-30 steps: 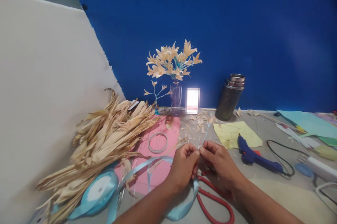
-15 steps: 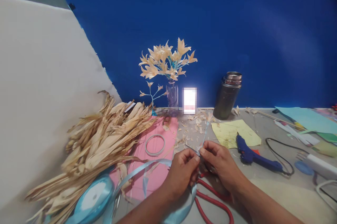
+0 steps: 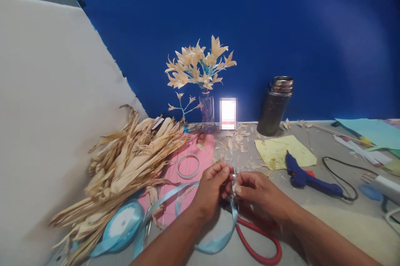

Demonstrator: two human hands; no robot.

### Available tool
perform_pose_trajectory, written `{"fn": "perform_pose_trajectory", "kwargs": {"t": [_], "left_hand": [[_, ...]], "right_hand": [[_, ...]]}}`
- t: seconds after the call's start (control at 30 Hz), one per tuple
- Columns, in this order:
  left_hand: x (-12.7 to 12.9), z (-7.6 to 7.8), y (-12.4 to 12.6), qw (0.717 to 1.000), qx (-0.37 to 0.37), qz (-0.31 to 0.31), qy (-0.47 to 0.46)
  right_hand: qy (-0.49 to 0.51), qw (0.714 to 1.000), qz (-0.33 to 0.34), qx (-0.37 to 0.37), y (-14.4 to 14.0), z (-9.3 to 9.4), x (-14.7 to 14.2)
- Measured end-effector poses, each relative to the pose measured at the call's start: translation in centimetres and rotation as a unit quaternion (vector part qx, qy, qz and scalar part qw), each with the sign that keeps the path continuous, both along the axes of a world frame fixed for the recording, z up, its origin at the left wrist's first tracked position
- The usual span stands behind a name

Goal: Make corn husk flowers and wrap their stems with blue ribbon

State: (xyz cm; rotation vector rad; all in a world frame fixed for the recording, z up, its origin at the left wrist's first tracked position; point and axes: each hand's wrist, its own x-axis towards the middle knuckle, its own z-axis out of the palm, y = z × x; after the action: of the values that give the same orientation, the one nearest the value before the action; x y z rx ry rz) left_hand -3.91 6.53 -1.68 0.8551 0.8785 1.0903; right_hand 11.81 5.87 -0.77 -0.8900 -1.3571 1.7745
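A pale husk flower (image 3: pixel 230 143) stands upright on a thin stem (image 3: pixel 234 162) wrapped in light-blue ribbon. My right hand (image 3: pixel 259 193) is closed, pinching the stem's lower part between thumb and fingers. My left hand (image 3: pixel 212 187) is closed beside it, fingertips at the stem. From its curled fingers a light-blue ribbon (image 3: pixel 215 246) hangs in a loop and runs left toward the ribbon spool (image 3: pixel 123 223). The fingers partly cover the exact grip. Below my right hand lie red-handled scissors (image 3: pixel 276 253), their blades hidden.
Dried corn husks (image 3: pixel 137 162) are piled at left, beside pink paper (image 3: pixel 203 153) with a tape ring (image 3: pixel 188 166). Behind stand a vase (image 3: pixel 206 112) of husk flowers and a dark flask (image 3: pixel 275 108). At right lie a blue glue gun (image 3: pixel 312 182), its cord and yellow paper (image 3: pixel 265 153).
The flower stem has gone from leaning right to upright, and my left fingers have risen along it. My right hand sits slightly lower. The whole view has shifted a little.
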Motion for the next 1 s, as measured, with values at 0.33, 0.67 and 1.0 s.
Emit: {"fn": "perform_pose_trajectory", "kwargs": {"t": [0.33,0.67,1.0], "left_hand": [[-0.4,0.6,0.0,0.994,-0.018,-0.069,-0.077],[0.1,0.6,-0.4,1.0,0.013,-0.016,-0.01],[0.1,-0.3,-0.9,0.969,0.123,0.103,0.187]], "right_hand": [[0.007,0.998,0.046,-0.031,-0.4,-1.0,0.1],[-0.055,0.997,0.045,0.004,0.0,-0.5,0.1],[-0.3,0.945,-0.019,0.131,-0.6,0.7,-0.7]]}}
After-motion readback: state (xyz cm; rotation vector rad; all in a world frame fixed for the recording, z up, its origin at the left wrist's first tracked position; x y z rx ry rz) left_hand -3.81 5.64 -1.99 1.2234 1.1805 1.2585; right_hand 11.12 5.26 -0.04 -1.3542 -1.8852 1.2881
